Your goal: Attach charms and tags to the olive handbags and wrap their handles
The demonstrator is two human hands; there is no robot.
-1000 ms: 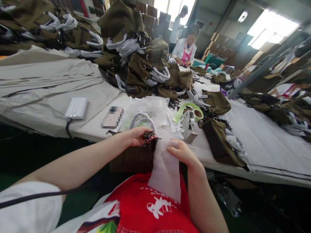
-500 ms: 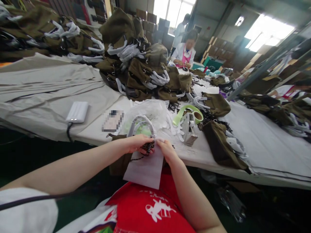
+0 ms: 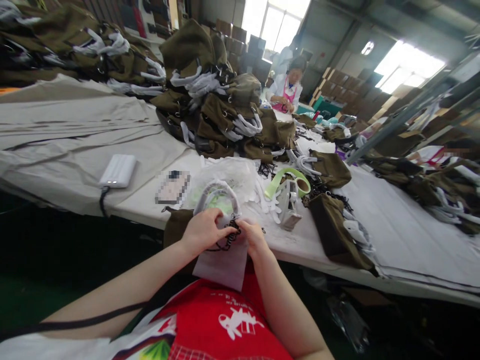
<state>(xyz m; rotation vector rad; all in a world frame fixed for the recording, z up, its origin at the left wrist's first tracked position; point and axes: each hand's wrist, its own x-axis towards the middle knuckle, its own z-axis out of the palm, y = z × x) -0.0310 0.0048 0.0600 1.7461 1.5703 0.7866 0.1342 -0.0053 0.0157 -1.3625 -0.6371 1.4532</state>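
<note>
In front of my body, an olive bag (image 3: 175, 227) leans at the table edge, its looped handle (image 3: 220, 188) wrapped in pale covering. My left hand (image 3: 204, 231) has its thumb and fingers closed on a dark chain (image 3: 232, 231) bunched between the hands. Close on its right, my right hand (image 3: 252, 235) pinches at the same chain; its fingertips are partly hidden. A white sheet (image 3: 221, 269) hangs below both hands over the bag front, and whether the right fingers also grip it is unclear.
Right of the hands stand a metal tape dispenser (image 3: 289, 207) and a light-green tape roll (image 3: 275, 184). Another olive bag (image 3: 333, 232) lies farther right. A white power bank (image 3: 119, 171) and a blurred phone (image 3: 173, 187) sit left. Bags (image 3: 213, 115) pile up behind; a co-worker (image 3: 287, 92) works beyond.
My left hand has turned so its back shows more, with the thumb pressing on the chain. My right fingers have shifted from the sheet's top edge to the chain. The view has tilted slightly.
</note>
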